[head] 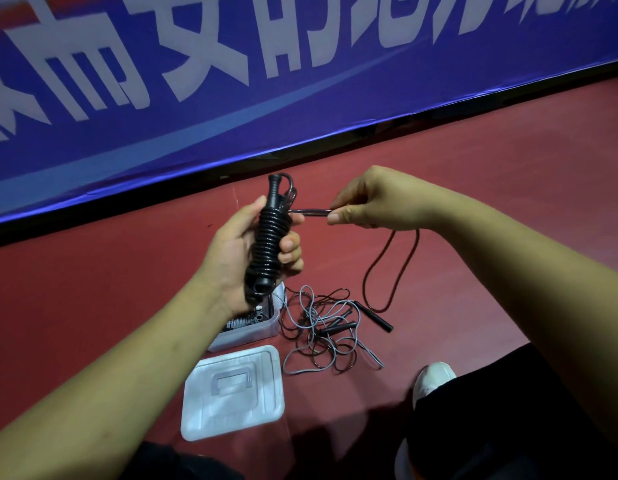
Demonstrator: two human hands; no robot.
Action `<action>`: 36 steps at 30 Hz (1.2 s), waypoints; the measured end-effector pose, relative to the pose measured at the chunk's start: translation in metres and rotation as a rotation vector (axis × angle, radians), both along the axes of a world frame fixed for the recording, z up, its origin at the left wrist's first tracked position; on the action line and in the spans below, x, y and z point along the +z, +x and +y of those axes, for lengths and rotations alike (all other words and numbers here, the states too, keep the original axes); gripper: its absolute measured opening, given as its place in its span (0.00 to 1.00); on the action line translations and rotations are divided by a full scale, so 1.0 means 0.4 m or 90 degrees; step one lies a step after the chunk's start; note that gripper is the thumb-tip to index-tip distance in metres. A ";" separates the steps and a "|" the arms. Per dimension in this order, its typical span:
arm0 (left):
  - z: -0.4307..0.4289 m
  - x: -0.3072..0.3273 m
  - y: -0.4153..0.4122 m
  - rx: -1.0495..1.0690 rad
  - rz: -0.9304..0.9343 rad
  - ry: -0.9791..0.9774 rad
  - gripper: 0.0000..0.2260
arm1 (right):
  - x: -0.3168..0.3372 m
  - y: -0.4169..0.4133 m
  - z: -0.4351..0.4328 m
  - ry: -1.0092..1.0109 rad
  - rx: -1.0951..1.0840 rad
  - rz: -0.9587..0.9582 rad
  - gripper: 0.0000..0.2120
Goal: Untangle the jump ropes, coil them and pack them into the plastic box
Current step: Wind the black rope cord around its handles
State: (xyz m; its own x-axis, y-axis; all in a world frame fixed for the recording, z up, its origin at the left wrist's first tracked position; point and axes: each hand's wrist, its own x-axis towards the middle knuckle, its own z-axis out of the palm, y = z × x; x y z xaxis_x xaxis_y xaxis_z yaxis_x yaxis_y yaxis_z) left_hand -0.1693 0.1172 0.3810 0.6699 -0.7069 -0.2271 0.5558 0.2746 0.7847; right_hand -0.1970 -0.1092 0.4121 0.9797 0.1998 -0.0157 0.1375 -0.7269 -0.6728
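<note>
My left hand (238, 251) grips a black jump rope (270, 242) wound in tight coils around its handles, held upright. My right hand (363, 202) pinches the free end of that rope just right of the bundle; a slack loop (392, 268) hangs down from it to the floor. Below my left forearm stands the clear plastic box (255, 332), partly hidden, with a coiled rope inside. A tangle of grey and dark ropes (321, 330) with black handles lies on the floor right of the box.
The box's white lid (233, 398) lies flat on the red floor in front of the box. A blue banner (231, 81) with white characters runs along the back. My white shoe (434, 379) and dark trouser leg sit at lower right.
</note>
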 end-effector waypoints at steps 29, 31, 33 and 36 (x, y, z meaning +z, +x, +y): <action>0.034 -0.025 0.045 0.095 0.031 0.184 0.15 | 0.095 -0.059 0.036 -0.045 0.055 -0.120 0.04; 0.031 -0.028 0.040 0.085 -0.002 0.246 0.21 | 0.095 -0.062 0.044 -0.054 0.081 -0.126 0.05; 0.022 -0.030 0.031 0.075 -0.035 0.283 0.22 | 0.094 -0.061 0.052 -0.055 0.094 -0.137 0.04; 0.007 -0.042 0.015 0.034 -0.127 0.345 0.21 | 0.083 -0.056 0.067 -0.078 0.110 -0.163 0.04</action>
